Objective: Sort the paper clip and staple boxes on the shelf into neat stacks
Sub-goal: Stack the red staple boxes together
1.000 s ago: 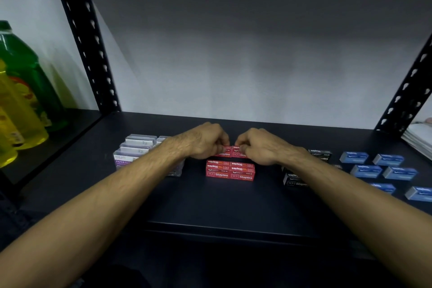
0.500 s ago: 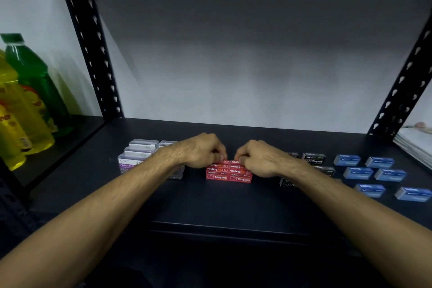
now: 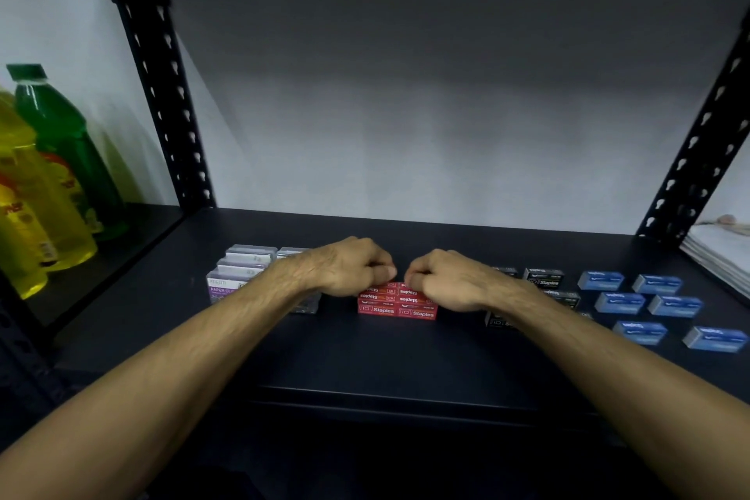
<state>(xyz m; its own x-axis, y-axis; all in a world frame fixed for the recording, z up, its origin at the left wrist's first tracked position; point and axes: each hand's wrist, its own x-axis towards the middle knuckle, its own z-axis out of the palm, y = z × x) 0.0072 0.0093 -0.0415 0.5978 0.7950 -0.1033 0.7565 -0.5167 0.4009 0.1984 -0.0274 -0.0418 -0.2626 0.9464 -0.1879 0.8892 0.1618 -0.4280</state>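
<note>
Both hands, the left hand [image 3: 349, 270] and right hand [image 3: 444, 280], curl with fingertips pinched on the top of the red staple boxes [image 3: 397, 302], mid-shelf [image 3: 365, 361]. They seem to be squaring this stack; next, the scattered blue boxes [image 3: 649, 296] to its right need gathering.

Back of red staple boxes [image 3: 397, 302] hidden under both hands, black boxes [image 3: 546, 280] beside them partly covered by right forearm [image 3: 568, 337]

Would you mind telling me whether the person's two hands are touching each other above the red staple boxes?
Apart. The head view shows a narrow dark gap between the left hand and the right hand, with both sets of fingers down on the red staple boxes.
</note>
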